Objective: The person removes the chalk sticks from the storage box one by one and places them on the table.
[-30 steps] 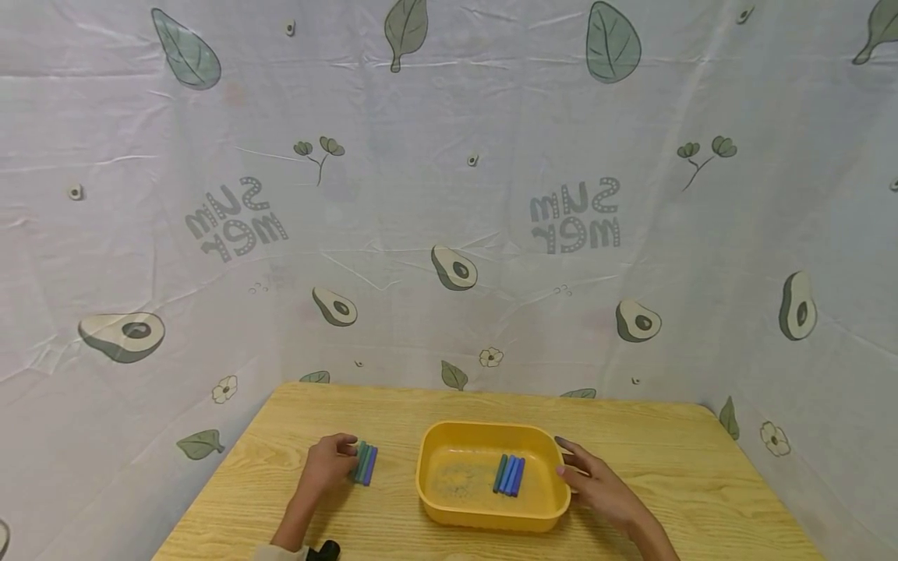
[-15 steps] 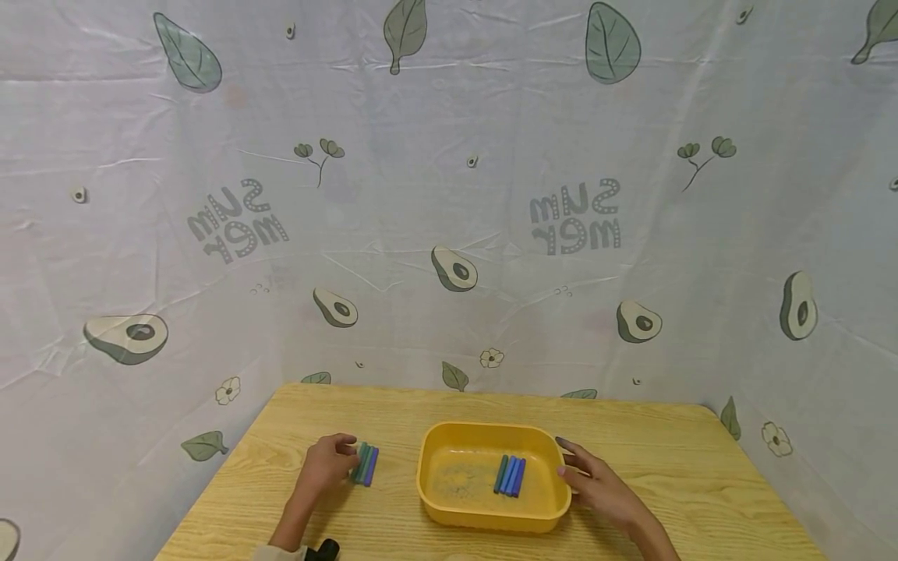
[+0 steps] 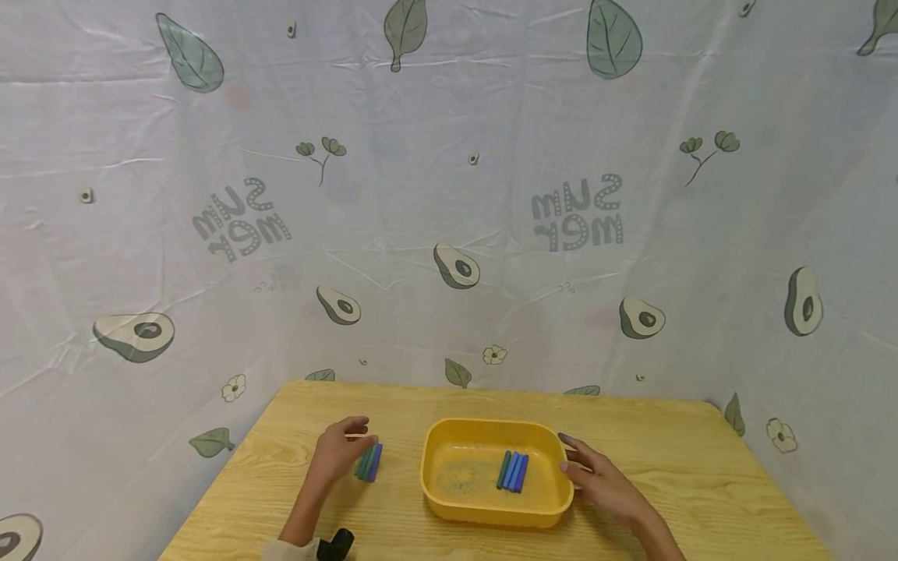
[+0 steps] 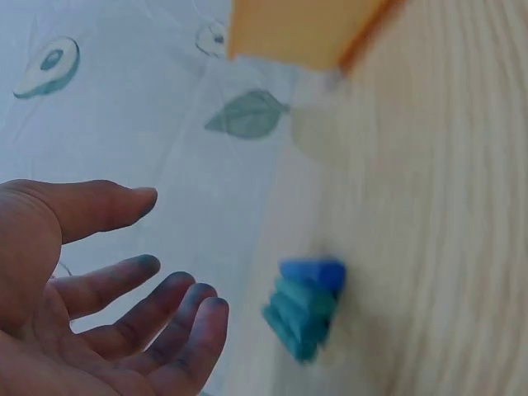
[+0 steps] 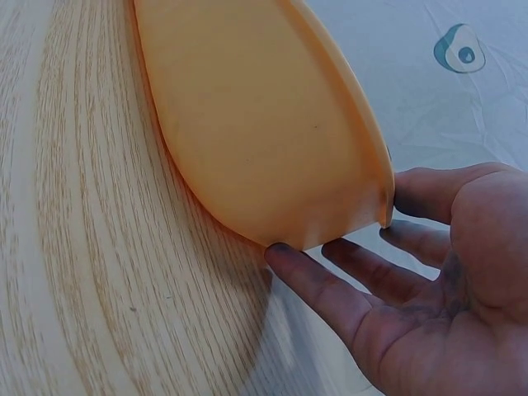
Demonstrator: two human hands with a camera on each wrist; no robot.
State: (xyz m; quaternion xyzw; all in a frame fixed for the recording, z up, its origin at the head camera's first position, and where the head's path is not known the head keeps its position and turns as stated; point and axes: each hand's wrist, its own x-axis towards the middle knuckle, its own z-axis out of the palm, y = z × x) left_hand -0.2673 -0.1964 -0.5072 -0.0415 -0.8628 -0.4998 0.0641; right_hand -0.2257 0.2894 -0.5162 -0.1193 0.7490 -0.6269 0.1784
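Observation:
My left hand [image 3: 339,448] is raised over a small row of green and blue chalk sticks [image 3: 369,464] on the table. In the left wrist view those sticks lie blurred, apart from my loosely spread, colour-stained fingers [image 4: 177,330]. My right hand [image 3: 603,483] holds the right end of a yellow plastic basin [image 3: 484,514]. The right wrist view shows the thumb at the basin's rim [image 5: 363,107] and fingertips against its end wall. Several more chalk sticks [image 3: 513,471], dark green and blue, lie side by side inside the basin.
Grey dusty smudges [image 3: 459,477] mark the basin's floor. The wood-grain table [image 3: 673,444] ends at a pale curtain [image 3: 393,195] printed with leaves and avocados. A black wrist strap [image 3: 335,544] is on the left forearm.
My left hand has come up off the chalk row and shifted slightly right, its fingers spreading. The right hand and the basin keep their places; the view has shifted a little.

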